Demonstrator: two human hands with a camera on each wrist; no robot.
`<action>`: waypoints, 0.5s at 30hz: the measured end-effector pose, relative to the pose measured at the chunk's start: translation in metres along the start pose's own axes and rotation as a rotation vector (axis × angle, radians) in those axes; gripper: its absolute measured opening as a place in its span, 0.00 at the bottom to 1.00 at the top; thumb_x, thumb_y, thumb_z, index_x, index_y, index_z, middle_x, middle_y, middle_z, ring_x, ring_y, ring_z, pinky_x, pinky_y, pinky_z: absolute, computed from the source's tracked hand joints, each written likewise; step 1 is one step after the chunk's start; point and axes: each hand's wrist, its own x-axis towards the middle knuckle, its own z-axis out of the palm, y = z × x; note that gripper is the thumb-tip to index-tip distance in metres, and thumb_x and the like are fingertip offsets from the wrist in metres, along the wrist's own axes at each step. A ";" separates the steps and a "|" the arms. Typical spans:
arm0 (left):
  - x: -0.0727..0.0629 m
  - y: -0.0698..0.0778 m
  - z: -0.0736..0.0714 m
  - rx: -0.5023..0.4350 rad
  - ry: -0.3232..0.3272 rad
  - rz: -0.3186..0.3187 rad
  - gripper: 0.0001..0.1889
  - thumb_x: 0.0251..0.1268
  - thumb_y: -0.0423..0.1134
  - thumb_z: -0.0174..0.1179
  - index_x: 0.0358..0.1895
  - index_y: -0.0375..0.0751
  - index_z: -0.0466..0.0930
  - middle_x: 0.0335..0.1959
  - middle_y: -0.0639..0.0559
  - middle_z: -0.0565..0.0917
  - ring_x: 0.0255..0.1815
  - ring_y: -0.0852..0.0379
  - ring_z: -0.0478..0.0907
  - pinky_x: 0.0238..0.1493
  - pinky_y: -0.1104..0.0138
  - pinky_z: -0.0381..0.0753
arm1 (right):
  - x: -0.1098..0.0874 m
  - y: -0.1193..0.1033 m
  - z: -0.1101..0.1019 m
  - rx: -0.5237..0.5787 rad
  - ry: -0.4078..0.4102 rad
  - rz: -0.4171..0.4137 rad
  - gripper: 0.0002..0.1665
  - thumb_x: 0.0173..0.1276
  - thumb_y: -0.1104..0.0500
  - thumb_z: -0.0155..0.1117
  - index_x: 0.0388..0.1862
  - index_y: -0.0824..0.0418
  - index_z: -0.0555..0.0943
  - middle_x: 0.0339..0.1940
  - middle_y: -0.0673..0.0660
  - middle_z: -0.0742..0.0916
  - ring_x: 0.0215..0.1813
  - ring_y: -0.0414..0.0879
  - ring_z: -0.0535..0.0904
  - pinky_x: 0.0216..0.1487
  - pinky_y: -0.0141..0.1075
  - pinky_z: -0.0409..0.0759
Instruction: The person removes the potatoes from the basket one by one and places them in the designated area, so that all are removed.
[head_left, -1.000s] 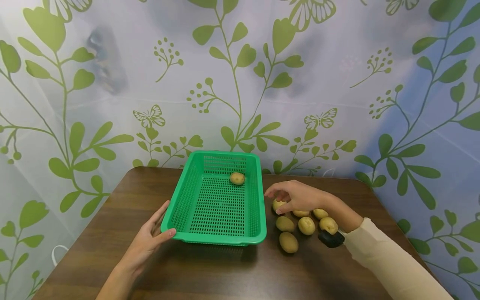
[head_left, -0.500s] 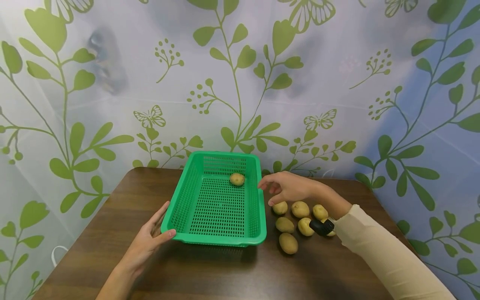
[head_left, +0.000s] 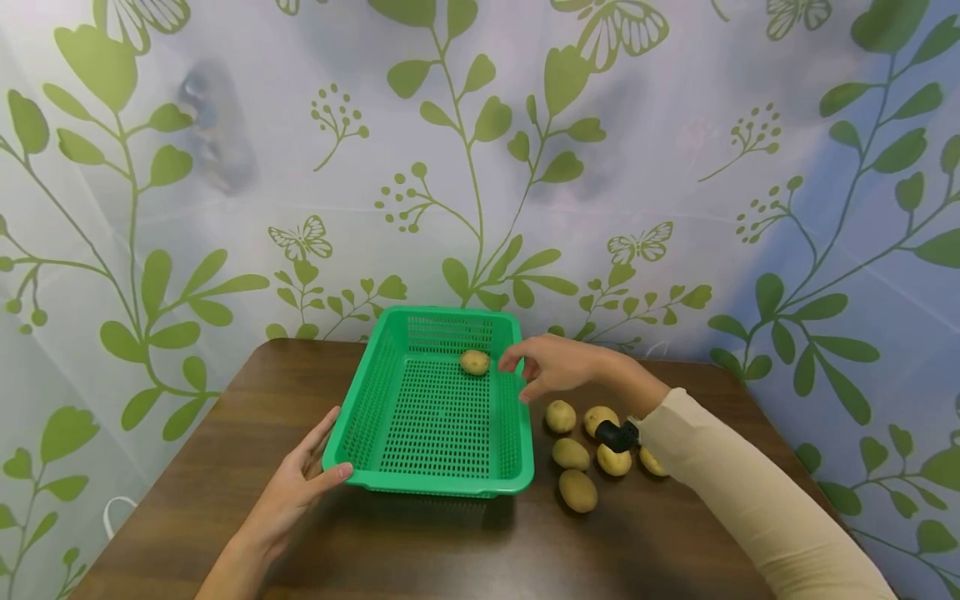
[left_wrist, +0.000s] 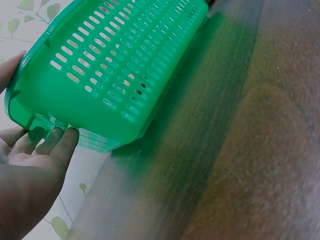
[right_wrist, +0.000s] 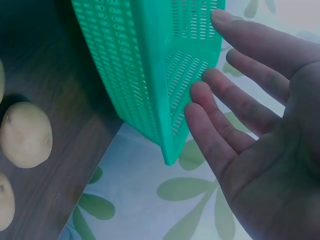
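Note:
A green plastic basket (head_left: 431,482) with slotted walls stands on the table, one potato (head_left: 474,362) lying inside near its far right corner. My left hand (head_left: 291,492) grips the near left corner of the basket, thumb over the rim and fingers against the outer wall. In the left wrist view those fingers (left_wrist: 64,145) curl in under the rim. My right hand (head_left: 555,367) hangs over the basket's right rim, its fingers loosely bent. The right wrist view shows this palm (right_wrist: 280,185) with nothing in it.
Several loose potatoes (head_left: 577,491) lie on the brown wooden table (head_left: 420,550) right of the basket, partly under the right forearm. A black wrist camera (head_left: 618,436) sits below the right wrist. Behind the table hangs a leaf-patterned curtain (head_left: 480,167).
My right hand has moved left and a little up, from above the loose potatoes to over the basket's right rim. The left hand keeps its hold on the corner.

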 end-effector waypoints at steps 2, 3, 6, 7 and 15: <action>-0.001 -0.001 0.000 -0.003 0.001 0.002 0.44 0.77 0.28 0.57 0.86 0.47 0.40 0.84 0.40 0.43 0.74 0.63 0.65 0.63 0.70 0.73 | 0.006 -0.001 -0.001 -0.005 -0.006 0.017 0.30 0.70 0.60 0.74 0.69 0.62 0.77 0.65 0.58 0.81 0.58 0.54 0.82 0.55 0.41 0.81; -0.001 -0.001 0.000 -0.004 0.002 0.001 0.44 0.77 0.29 0.57 0.86 0.47 0.41 0.84 0.40 0.43 0.74 0.63 0.66 0.63 0.70 0.73 | 0.009 -0.002 -0.002 -0.007 -0.010 0.023 0.30 0.70 0.60 0.74 0.69 0.62 0.77 0.65 0.59 0.81 0.58 0.54 0.82 0.55 0.41 0.81; -0.001 -0.002 -0.001 -0.005 0.000 -0.002 0.44 0.77 0.29 0.57 0.86 0.48 0.41 0.84 0.40 0.44 0.74 0.62 0.66 0.63 0.69 0.74 | 0.018 -0.003 -0.005 -0.007 -0.028 0.051 0.31 0.71 0.60 0.73 0.70 0.62 0.76 0.65 0.59 0.80 0.60 0.54 0.81 0.55 0.41 0.81; -0.001 -0.002 -0.001 -0.006 -0.001 -0.003 0.44 0.77 0.28 0.57 0.86 0.48 0.41 0.84 0.40 0.44 0.74 0.62 0.66 0.63 0.69 0.74 | 0.021 -0.004 -0.007 -0.002 -0.031 0.056 0.31 0.71 0.60 0.73 0.70 0.63 0.76 0.65 0.60 0.79 0.60 0.55 0.81 0.55 0.41 0.81; 0.000 -0.002 -0.001 0.008 0.005 0.004 0.44 0.78 0.29 0.57 0.86 0.48 0.41 0.84 0.41 0.45 0.74 0.63 0.65 0.64 0.70 0.73 | 0.050 -0.001 -0.019 0.011 -0.034 0.130 0.33 0.72 0.60 0.72 0.73 0.62 0.73 0.66 0.64 0.77 0.64 0.57 0.79 0.55 0.43 0.82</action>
